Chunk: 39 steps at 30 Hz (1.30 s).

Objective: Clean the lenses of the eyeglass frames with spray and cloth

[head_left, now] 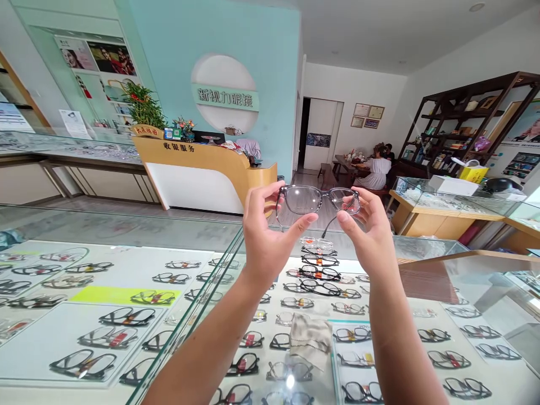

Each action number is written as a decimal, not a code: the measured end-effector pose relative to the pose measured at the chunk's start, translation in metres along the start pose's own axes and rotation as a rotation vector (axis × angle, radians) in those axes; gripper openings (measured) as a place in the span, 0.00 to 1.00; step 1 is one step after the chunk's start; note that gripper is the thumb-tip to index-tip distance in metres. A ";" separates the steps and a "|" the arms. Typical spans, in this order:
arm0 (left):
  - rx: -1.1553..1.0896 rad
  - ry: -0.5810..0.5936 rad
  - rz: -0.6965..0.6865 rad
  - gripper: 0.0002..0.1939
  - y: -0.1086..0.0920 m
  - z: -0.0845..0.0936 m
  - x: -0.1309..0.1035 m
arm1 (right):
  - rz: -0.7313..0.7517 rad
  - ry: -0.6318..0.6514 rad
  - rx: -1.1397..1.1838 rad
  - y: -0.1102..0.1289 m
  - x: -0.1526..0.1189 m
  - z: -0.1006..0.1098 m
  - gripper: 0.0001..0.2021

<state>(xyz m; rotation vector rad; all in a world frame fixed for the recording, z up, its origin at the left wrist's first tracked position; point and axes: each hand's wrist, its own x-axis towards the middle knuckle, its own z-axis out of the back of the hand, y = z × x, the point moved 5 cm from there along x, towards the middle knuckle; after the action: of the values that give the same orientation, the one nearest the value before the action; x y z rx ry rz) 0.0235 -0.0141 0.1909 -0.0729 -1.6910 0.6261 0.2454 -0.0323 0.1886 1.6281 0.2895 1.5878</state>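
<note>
A pair of eyeglasses (302, 199) with a dark frame and clear lenses is held up above the glass display case. One lens carries a small red mark. My left hand (270, 230) grips the frame at its left end, thumb below and fingers behind the rim. At the other end, my right hand (366, 222) pinches the frame, its fingers partly hidden behind the lens. One temple arm hangs down between the hands. Below them, a column of eyeglasses (319, 273) lies on the case, and a crumpled grey cloth (311, 334) rests nearer to me.
Rows of eyeglasses fill the glass display case (219, 264) before me. Beyond stands a wood-and-white counter (192, 174) with a plant (145, 107). A person (375, 171) sits at a far table. A second display case (447, 202) bears a white box (453, 185) at right.
</note>
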 end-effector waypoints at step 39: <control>-0.011 0.020 0.157 0.32 0.016 -0.005 0.001 | 0.096 -0.212 -0.224 0.024 -0.009 0.008 0.27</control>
<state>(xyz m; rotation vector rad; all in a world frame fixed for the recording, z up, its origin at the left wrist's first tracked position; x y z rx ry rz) 0.0234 0.0020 0.1852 -0.2209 -1.6800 0.7314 0.2425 -0.0569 0.2000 1.6367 -0.0773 1.4446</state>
